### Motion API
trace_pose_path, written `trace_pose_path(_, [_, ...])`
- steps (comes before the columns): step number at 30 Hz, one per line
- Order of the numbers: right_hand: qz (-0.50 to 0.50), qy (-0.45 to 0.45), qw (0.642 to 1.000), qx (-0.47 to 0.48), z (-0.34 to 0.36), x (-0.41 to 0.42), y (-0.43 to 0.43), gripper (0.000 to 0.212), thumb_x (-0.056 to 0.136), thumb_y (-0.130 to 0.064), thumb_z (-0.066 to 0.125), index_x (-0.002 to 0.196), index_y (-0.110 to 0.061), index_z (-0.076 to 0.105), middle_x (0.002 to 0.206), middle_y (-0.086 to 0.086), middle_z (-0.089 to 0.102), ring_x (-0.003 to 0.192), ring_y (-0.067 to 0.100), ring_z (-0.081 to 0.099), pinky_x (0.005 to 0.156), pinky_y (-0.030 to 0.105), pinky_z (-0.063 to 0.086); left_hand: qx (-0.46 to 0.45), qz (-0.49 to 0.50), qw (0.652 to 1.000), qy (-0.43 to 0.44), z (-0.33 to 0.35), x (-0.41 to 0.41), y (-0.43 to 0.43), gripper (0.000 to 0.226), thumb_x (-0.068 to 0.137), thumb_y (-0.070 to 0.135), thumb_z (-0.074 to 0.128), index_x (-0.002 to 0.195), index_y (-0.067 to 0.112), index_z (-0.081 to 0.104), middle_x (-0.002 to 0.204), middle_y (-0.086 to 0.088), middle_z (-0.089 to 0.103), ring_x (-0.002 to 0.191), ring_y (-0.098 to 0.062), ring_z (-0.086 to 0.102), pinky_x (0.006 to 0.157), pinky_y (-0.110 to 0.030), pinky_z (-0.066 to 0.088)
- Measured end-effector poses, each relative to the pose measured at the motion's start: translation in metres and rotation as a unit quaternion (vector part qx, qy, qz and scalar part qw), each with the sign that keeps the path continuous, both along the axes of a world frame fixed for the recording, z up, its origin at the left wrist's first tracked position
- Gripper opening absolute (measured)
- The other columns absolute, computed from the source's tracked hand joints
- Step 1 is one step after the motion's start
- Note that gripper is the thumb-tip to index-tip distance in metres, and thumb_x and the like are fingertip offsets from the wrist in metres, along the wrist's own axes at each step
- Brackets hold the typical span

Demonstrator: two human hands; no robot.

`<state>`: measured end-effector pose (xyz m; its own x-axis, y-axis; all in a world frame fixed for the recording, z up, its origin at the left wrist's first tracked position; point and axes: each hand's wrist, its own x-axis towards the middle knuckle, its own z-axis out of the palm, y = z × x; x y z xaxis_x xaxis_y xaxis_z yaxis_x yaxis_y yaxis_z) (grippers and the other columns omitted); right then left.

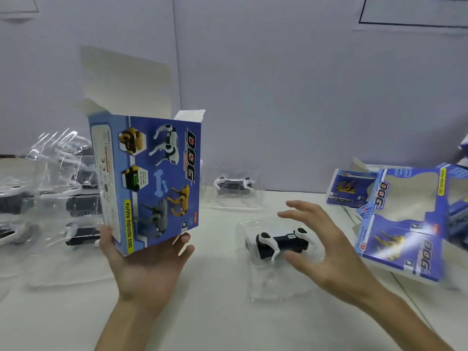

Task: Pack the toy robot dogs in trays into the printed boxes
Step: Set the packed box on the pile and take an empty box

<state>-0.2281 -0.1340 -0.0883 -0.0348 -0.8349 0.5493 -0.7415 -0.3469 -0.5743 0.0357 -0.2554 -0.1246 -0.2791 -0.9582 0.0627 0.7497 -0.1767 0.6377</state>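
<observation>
I face a plain, pale lilac-grey wall [278,84] with a vertical seam [176,59] left of centre. A sheet [415,13] with a black outline hangs upper right. My desk [215,312] is white, evenly lit.

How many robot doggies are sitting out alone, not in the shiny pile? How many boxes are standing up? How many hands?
Toy dogs in trays, outside the pile: 2 (near toy dog, far toy dog)
Upright boxes: 1 (printed box)
Hands: 2 (left hand, right hand)
Total: 5
</observation>
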Motion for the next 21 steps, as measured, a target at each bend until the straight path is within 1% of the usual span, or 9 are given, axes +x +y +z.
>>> trace_pose_path(4, [-0.033, 0.052, 0.976, 0.209, -0.010, -0.056, 0.005, 0.077, 0.072, -0.035, 0.088, 0.131, -0.054, 0.043, 0.153, -0.041, 0.007, 0.145, -0.016, 0.002, 0.111, 0.019, 0.021, -0.004, -0.005, 1.000, -0.025, -0.003, -0.003, -0.004, 0.090, 0.074, 0.089, 0.037, 0.122, 0.020, 0.069, 0.101, -0.011, 0.067, 0.076, -0.025, 0.063, 0.078, -0.040, 0.050])
trace_pose_path(6, [-0.031, 0.066, 0.970, 0.233, -0.023, -0.062, 0.009, 0.083, 0.075, -0.039, 0.085, 0.136, -0.058, 0.033, 0.150, -0.038, 0.020, 0.144, -0.006, 0.024, 0.104, 0.009, 0.026, -0.004, 0.014, 0.998, -0.067, -0.002, -0.008, -0.003, 0.091, 0.075, 0.087, 0.037, 0.134, 0.022, 0.061, 0.104, -0.011, 0.067, 0.075, -0.025, 0.061, 0.080, -0.043, 0.045])
trace_pose_path(8, [-0.052, 0.063, 0.974, 0.210, -0.033, -0.056, 0.012, 0.082, 0.071, -0.054, 0.082, 0.134, -0.065, 0.030, 0.130, -0.036, 0.040, 0.117, -0.004, 0.051, 0.087, 0.005, 0.038, 0.002, 0.045, 0.995, -0.085, 0.001, -0.013, -0.002, 0.084, 0.078, 0.086, 0.038, 0.133, 0.026, 0.061, 0.099, -0.009, 0.069, 0.070, -0.025, 0.059, 0.076, -0.042, 0.045])
trace_pose_path(10, [-0.075, 0.068, 0.976, 0.194, -0.034, -0.047, 0.015, 0.084, 0.058, -0.067, 0.078, 0.129, -0.069, 0.032, 0.117, -0.031, 0.043, 0.102, -0.005, 0.051, 0.079, 0.007, 0.041, 0.011, 0.067, 0.992, -0.104, 0.001, -0.016, 0.000, 0.075, 0.079, 0.086, 0.038, 0.122, 0.032, 0.067, 0.091, -0.008, 0.070, 0.068, -0.025, 0.059, 0.073, -0.041, 0.046])
trace_pose_path(13, [-0.070, 0.104, 0.974, 0.190, -0.032, -0.042, 0.016, 0.085, 0.050, -0.073, 0.077, 0.123, -0.067, 0.035, 0.119, -0.030, 0.038, 0.108, -0.007, 0.046, 0.078, 0.014, 0.043, 0.024, 0.084, 0.992, -0.094, -0.001, -0.016, -0.002, 0.068, 0.075, 0.088, 0.039, 0.107, 0.037, 0.073, 0.087, -0.007, 0.072, 0.070, -0.025, 0.060, 0.073, -0.041, 0.046])
trace_pose_path(15, [-0.061, 0.064, 0.977, 0.195, -0.033, -0.038, 0.012, 0.076, 0.055, -0.059, 0.084, 0.113, -0.069, 0.037, 0.140, -0.035, 0.023, 0.122, -0.010, 0.040, 0.083, 0.014, 0.041, 0.040, 0.089, 0.991, -0.087, -0.001, -0.015, -0.004, 0.069, 0.073, 0.088, 0.041, 0.105, 0.037, 0.073, 0.086, -0.008, 0.073, 0.073, -0.027, 0.060, 0.073, -0.041, 0.046])
trace_pose_path(17, [-0.043, -0.081, 0.971, 0.219, -0.039, -0.035, -0.007, 0.066, 0.073, -0.020, 0.083, 0.103, -0.067, 0.047, 0.159, -0.013, 0.023, 0.137, 0.009, 0.041, 0.089, 0.020, 0.039, 0.050, 0.092, 0.991, -0.083, 0.000, -0.013, -0.005, 0.069, 0.072, 0.089, 0.042, 0.104, 0.036, 0.074, 0.087, -0.009, 0.072, 0.074, -0.028, 0.059, 0.073, -0.041, 0.046])
trace_pose_path(19, [0.055, -0.113, 0.960, 0.252, -0.053, -0.037, -0.011, 0.057, 0.080, 0.014, 0.068, 0.102, -0.036, 0.051, 0.155, 0.018, 0.037, 0.140, 0.035, 0.039, 0.091, 0.028, 0.036, 0.060, 0.097, 0.990, -0.086, 0.000, -0.012, -0.007, 0.067, 0.071, 0.089, 0.042, 0.099, 0.038, 0.075, 0.089, -0.009, 0.074, 0.078, -0.028, 0.059, 0.076, -0.044, 0.046])
trace_pose_path(21, [0.021, -0.071, 0.972, 0.225, -0.061, -0.037, -0.009, 0.046, 0.078, 0.024, 0.062, 0.087, -0.019, 0.052, 0.140, 0.024, 0.050, 0.137, 0.044, 0.042, 0.096, 0.036, 0.037, 0.060, 0.108, 0.989, -0.086, 0.000, -0.010, -0.010, 0.063, 0.071, 0.089, 0.041, 0.089, 0.041, 0.077, 0.085, -0.007, 0.076, 0.083, -0.031, 0.058, 0.077, -0.046, 0.045])
